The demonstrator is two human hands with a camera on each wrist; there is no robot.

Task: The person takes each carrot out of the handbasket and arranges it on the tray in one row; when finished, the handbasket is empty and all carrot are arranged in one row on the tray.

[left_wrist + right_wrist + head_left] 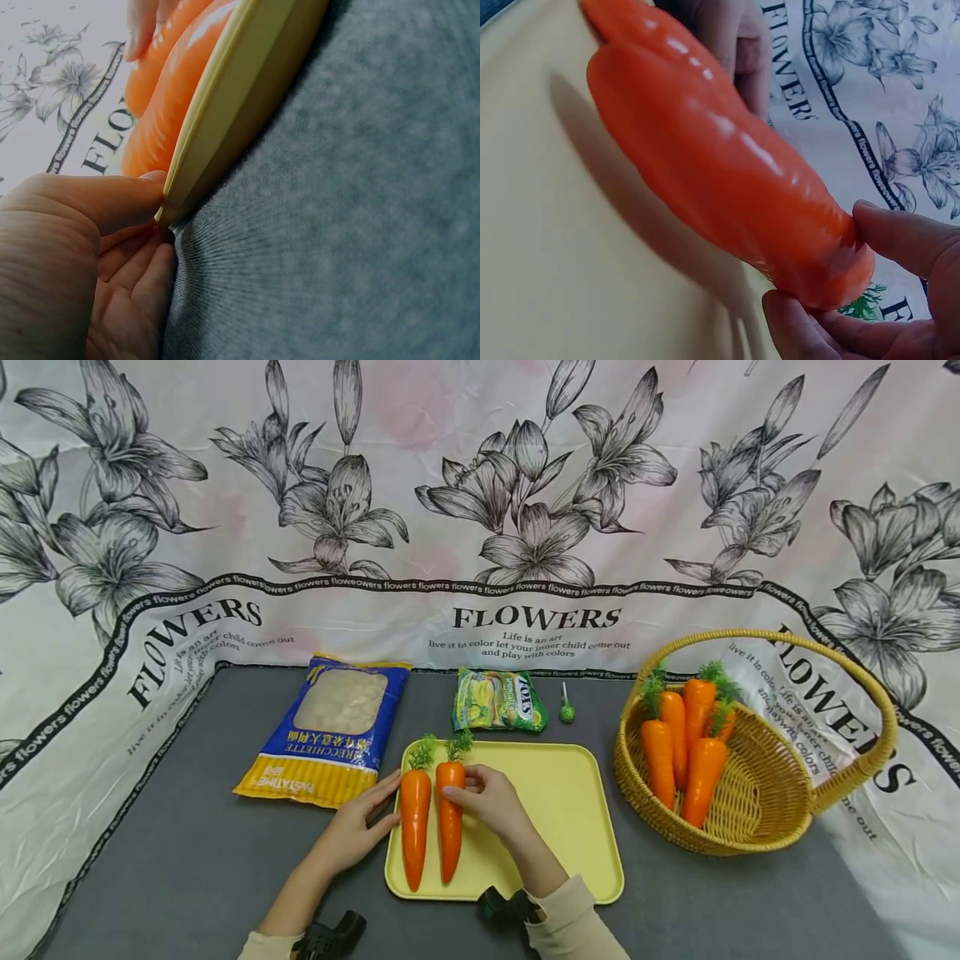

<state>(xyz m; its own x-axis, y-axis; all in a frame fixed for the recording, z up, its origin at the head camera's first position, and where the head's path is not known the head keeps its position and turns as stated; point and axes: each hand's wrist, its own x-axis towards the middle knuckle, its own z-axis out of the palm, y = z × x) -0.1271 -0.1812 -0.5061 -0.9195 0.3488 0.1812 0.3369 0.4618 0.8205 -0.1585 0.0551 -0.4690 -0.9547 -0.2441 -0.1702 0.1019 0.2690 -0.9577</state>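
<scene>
Two orange carrots with frilly green tops lie side by side on the yellow tray (525,827). My right hand (491,797) pinches the right carrot (450,827) near its top, thumb on one side and fingers on the other. In the right wrist view that carrot (705,150) is slightly tilted, its shadow falling on the tray. At the tray's left rim (217,112), my left hand (352,831) touches the edge with thumb and fingers spread, close beside the left carrot (415,827). Its fingertips are partly hidden in the left wrist view.
A wicker basket (750,843) with several carrots (701,781) stands at the right, its handle arching up. Behind the tray lie a green candy bag (498,700) and a green lollipop (567,713). A blue and yellow pasta bag (330,731) lies at the left.
</scene>
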